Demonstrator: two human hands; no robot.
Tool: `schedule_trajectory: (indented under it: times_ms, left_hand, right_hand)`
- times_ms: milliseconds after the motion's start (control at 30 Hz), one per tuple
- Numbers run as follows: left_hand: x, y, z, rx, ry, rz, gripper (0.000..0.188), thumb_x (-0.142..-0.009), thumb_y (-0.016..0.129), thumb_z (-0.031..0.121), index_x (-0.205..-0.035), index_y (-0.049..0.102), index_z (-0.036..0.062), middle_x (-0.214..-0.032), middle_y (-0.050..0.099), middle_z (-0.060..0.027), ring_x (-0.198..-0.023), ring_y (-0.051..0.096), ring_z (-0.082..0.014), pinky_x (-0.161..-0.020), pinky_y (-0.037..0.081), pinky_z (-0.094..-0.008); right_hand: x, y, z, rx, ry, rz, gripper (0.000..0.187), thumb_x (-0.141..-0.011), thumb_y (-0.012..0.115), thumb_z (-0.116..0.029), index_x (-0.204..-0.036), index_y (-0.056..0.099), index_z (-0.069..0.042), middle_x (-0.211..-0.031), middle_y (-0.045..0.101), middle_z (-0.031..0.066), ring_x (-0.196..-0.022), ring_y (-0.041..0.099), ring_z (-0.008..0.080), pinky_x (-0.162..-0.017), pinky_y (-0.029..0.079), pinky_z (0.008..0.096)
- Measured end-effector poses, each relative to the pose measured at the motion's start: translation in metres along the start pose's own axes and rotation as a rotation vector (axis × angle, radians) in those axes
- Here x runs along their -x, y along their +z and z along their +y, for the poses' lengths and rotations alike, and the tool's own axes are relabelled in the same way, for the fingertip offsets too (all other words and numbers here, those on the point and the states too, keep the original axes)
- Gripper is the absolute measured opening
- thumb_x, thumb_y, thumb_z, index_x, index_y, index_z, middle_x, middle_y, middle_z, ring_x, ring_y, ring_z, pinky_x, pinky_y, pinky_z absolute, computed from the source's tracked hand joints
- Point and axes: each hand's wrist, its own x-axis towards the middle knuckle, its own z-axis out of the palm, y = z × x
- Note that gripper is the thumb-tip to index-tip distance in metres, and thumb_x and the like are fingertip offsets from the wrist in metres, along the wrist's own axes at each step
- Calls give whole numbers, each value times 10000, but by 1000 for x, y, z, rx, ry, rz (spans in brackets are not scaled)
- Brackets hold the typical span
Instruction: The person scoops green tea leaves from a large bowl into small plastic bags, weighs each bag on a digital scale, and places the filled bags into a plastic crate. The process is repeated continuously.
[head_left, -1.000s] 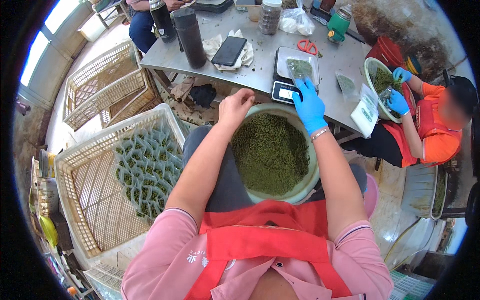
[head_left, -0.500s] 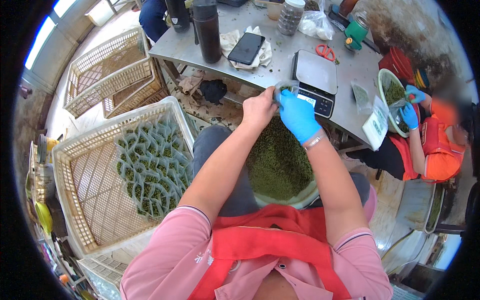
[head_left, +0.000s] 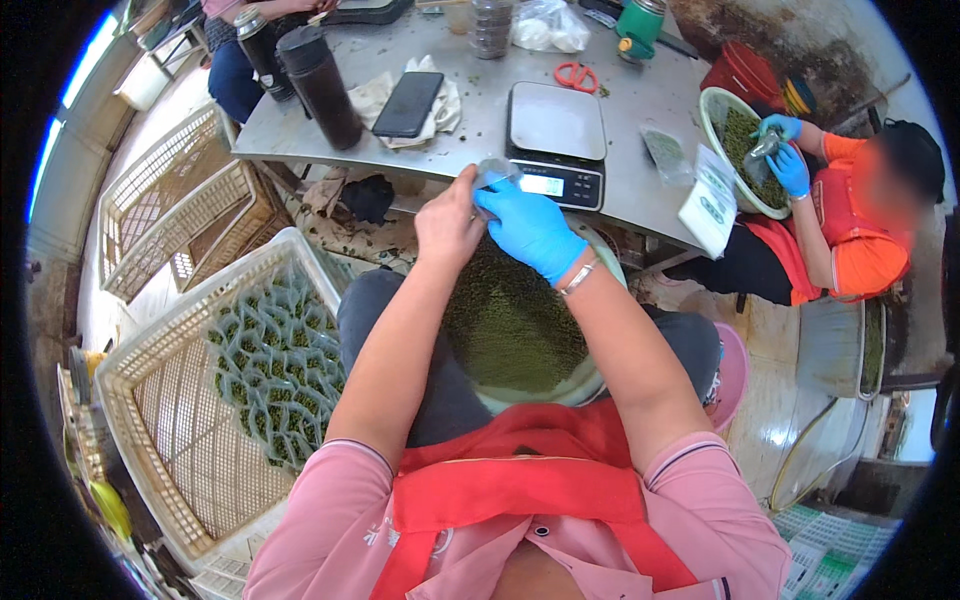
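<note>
My bare left hand (head_left: pixel 447 222) and my blue-gloved right hand (head_left: pixel 530 228) meet in front of the table edge. Between their fingers is a small clear plastic bag (head_left: pixel 497 170); both hands are closed on it, and what fills it is mostly hidden. Right below them a round pale basin (head_left: pixel 580 388) full of loose green granules (head_left: pixel 515 325) sits between my knees. Just beyond the bag stands a digital scale (head_left: pixel 557 120) with a bare pan and a lit display. To my left, a cream plastic crate (head_left: pixel 160 400) holds several upright clear bags of green granules (head_left: pixel 275 365).
The metal table (head_left: pixel 460 140) bears a dark bottle (head_left: pixel 318 85), a phone (head_left: pixel 408 104) on a cloth, red scissors (head_left: pixel 575 77) and a filled bag (head_left: pixel 665 152). At the right, a co-worker's gloved hands (head_left: pixel 785 160) handle a bag over another basin (head_left: pixel 712 115). More crates (head_left: pixel 160 195) stand far left.
The whole view has swung, shifting the table and scale leftward in it. My hands stay together on the bag. At the right, the co-worker's gloved hands have come closer together around a bag.
</note>
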Motion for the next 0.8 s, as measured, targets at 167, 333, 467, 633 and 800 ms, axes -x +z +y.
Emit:
schedule_trajectory:
  times_ms: [167, 333, 467, 633, 800]
  left_hand:
    - [-8, -12, 4, 40, -368, -104, 705, -717, 654, 470, -1299, 426, 143, -788, 665, -170, -795, 654, -331, -715, 497, -420]
    - [-15, -33, 17, 166, -517, -218, 691, -712, 668, 541, -1260, 468, 170, -963, 663, -179, -899, 642, -339, -790, 488, -404]
    - [-8, -14, 2, 104, -390, -83, 698, -750, 607, 594, -1231, 480, 104, -866, 668, -173, -848, 646, -347, -735, 491, -427]
    - [9, -21, -20, 332, -473, 27, 543, -855, 523, 517, -1159, 542, 68, -906, 656, -213, -870, 637, -366, -745, 485, -434]
    - [37, -93, -49, 639, -560, 109, 470, -904, 507, 420, -1208, 525, 62, -1111, 610, -211, -1061, 580, -301, -899, 432, -380]
  right_hand:
    - [56, -77, 36, -1067, 236, 225, 412, -904, 509, -141, -1308, 477, -71, -1087, 610, 86, -741, 647, 161, -627, 520, 279]
    - [94, -86, 172, -723, 905, 675, 481, -893, 538, -183, -1349, 419, -85, -1133, 574, 108, -657, 621, 160, -545, 483, 261]
    - [82, -87, 238, -881, 883, 565, 361, -882, 557, -216, -1210, 562, -65, -931, 635, 66, -562, 561, 119, -473, 431, 241]
    - [28, -94, 134, -859, 612, 692, 275, -909, 521, -183, -1109, 634, -31, -968, 669, 73, -573, 541, 91, -509, 415, 222]
    - [25, -45, 74, -834, 425, 523, 348, -932, 478, -129, -1252, 522, 1, -1120, 610, 106, -738, 626, 147, -657, 510, 278]
